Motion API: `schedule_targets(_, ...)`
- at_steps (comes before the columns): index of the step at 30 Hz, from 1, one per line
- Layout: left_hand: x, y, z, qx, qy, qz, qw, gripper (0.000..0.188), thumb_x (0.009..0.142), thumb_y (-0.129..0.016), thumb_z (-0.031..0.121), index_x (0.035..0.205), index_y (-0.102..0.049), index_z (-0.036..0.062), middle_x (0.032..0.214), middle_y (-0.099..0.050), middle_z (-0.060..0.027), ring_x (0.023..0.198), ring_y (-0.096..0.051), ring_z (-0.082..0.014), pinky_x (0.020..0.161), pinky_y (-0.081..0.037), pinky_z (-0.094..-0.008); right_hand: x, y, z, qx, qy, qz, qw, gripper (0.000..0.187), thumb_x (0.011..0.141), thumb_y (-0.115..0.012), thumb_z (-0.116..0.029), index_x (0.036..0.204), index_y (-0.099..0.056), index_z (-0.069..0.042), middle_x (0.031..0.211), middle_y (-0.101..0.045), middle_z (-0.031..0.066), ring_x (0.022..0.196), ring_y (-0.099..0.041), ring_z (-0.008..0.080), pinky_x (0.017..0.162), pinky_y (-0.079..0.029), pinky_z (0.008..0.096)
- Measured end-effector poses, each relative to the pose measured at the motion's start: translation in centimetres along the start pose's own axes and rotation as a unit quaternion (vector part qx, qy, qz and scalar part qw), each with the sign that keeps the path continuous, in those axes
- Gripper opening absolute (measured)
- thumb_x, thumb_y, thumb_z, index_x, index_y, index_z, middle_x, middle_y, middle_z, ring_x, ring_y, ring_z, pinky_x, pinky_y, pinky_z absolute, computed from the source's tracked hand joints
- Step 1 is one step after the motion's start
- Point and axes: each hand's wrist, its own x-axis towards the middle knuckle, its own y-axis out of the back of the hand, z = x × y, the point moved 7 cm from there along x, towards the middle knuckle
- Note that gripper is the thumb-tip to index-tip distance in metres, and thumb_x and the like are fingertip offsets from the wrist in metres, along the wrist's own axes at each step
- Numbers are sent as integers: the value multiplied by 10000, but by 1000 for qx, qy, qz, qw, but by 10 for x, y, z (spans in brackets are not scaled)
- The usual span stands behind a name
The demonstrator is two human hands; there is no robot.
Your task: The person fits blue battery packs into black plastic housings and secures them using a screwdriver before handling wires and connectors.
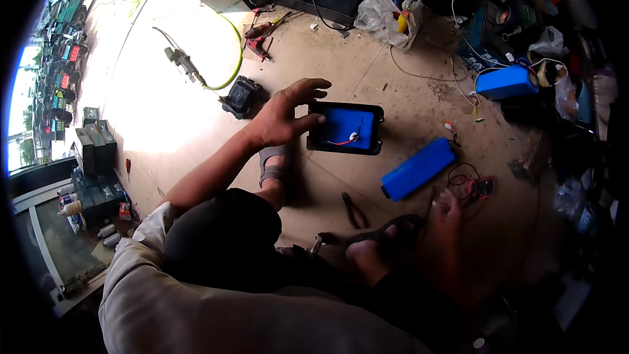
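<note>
Black case [345,128] with blue pack gripped by left hand [283,117]; right hand [447,217] blurred, grip unclear.

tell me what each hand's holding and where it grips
The left hand grips the black case with the blue pack by its left edge. The right hand is blurred by the meter; its hold cannot be told.
</note>
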Motion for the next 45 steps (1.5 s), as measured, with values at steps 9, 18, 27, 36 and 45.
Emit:
schedule_targets(9,-9,-7,47,360,-214,-46,907,1019,687,-893,653,1422,-600,13,1678,-418,-215,1505,-465,-416,1209,-396,-551,26,-34,-268,61,245,-129,959,687,979,-820,-199,1554,-507,9,1420,-673,212,1259,-684,306,1019,-572,422)
schedule_targets(18,-14,-20,31,377,-140,-55,914,1088,646,-928,560,1469,-542,-40,1680,-386,-215,1464,-486,-410,1205,-401,-505,42,-87,-291,21,166,-186,968,835,862,-883,-190,1547,-472,51,1247,-745,287,1167,-750,373,1001,-583,432)
schedule_targets(27,-12,-23,24,320,-138,-18,937,918,697,-946,345,1429,-545,-36,1585,-466,-214,1348,-575,-417,1137,-485,-483,41,-91,-361,-312,325,-161,878,918,743,-958,-215,1496,-510,58,1230,-719,288,1114,-719,448,981,-575,500)
schedule_targets(36,-9,-23,19,249,-132,-7,960,837,738,-932,310,1406,-553,-22,1573,-481,-215,1328,-597,-441,1079,-553,-477,42,-88,-349,-246,354,-155,889,917,747,-951,-228,1502,-507,45,1350,-663,310,1196,-687,471,1039,-560,490)
schedule_targets(45,-26,9,20,218,-183,32,958,955,726,-950,524,1450,-523,69,1669,-409,-221,1344,-597,-478,1044,-563,-512,56,-87,-322,-147,213,-210,943,960,750,-958,-283,1533,-491,16,1298,-709,321,1256,-672,471,1092,-534,474)
